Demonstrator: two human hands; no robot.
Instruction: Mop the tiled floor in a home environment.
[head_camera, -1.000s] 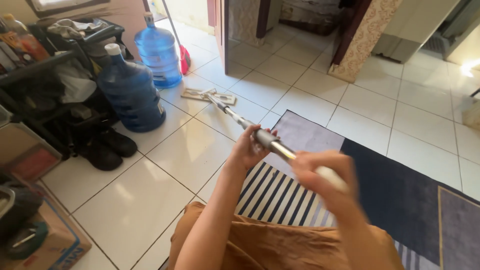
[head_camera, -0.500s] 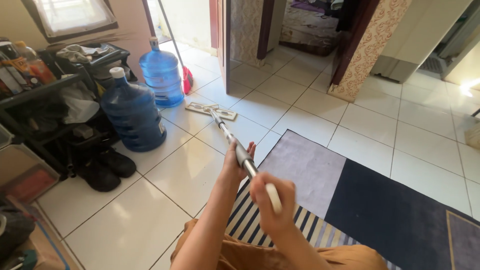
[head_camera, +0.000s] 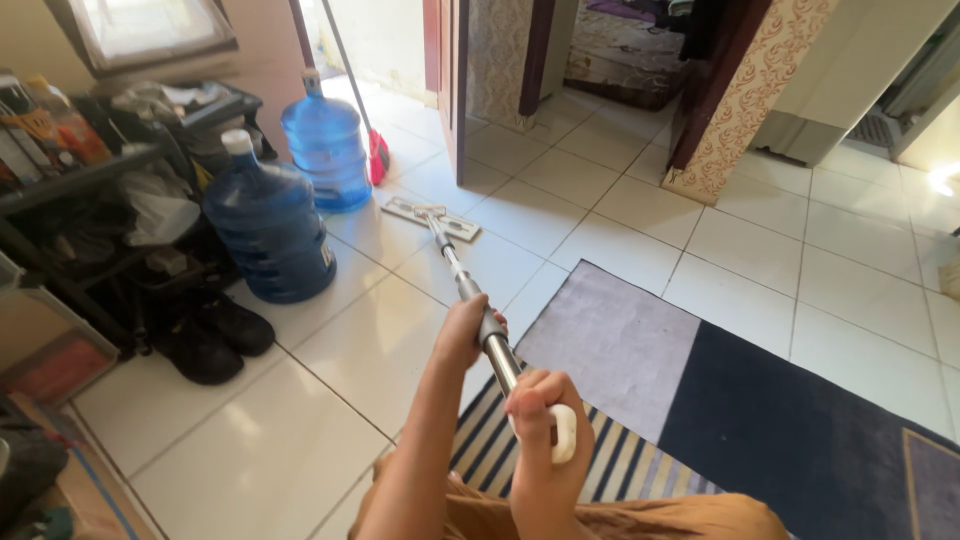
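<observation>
Floor: glossy white square ceramic tiles with thin dark grout lines, bright glare toward the far doorways.
Rug: flat woven rug in a pale grey block, a dark navy block and a cream-and-navy striped band, lying on the tiles to the right.
Room: patterned cream-and-tan wall pillar between two open doorways at the far side; dark metal shelf rack crowded with clutter along the left wall.
Mop: flat mop with a long silver metal pole and a white rectangular pad, pad lying flat on the tiles near the far doorway, pole slanting back up to the hands.
Left hand: left hand wrapped around the middle of the pole, fingers curled tight on the metal.
Right hand: right hand clenched round the white plastic grip at the pole's near end.
Bottles: two large round blue translucent plastic water bottles, nearer one white-capped, farther one just behind it, both standing upright left of the pad.
Shoes: pair of black rounded shoes on the tiles below the rack.
Broom: red-headed broom leaning upright behind the farther bottle.
</observation>
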